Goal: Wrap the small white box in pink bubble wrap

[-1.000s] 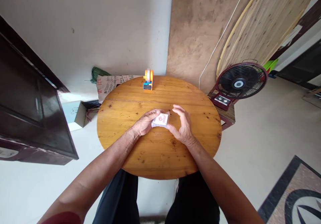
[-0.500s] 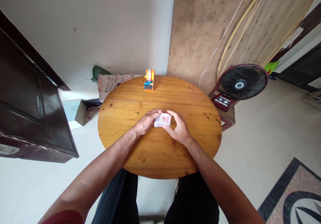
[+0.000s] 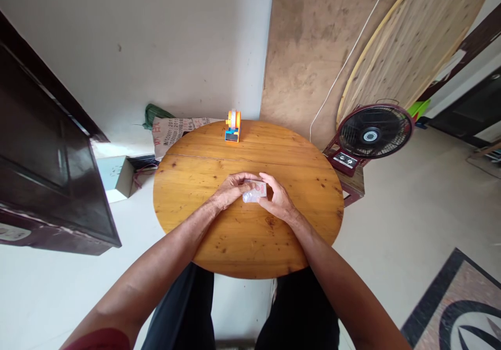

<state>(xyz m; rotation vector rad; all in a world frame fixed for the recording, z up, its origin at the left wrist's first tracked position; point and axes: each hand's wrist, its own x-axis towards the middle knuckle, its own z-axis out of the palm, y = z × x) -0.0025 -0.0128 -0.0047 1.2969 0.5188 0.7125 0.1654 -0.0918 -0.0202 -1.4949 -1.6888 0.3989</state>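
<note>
Between my two hands, over the middle of the round wooden table (image 3: 250,245), is a small white box (image 3: 253,193) with red print and what looks like a shiny clear wrapping. My left hand (image 3: 234,189) grips its left side, the thumb lying across the top face. At the right end, my right hand (image 3: 276,197) holds the box between thumb and fingers. The underside of the box and some fingertips are hidden.
An orange and blue tape dispenser (image 3: 233,126) stands near the table's far edge. To the right, a dark red fan (image 3: 370,136) rests on a low wooden stand (image 3: 353,184). A printed sack (image 3: 172,133) and a pale box (image 3: 114,177) lie beyond the table's left side.
My left thumb has slid right onto the top of the box and now covers part of the red print. The box has shifted slightly towards me; both hands still hold it.
</note>
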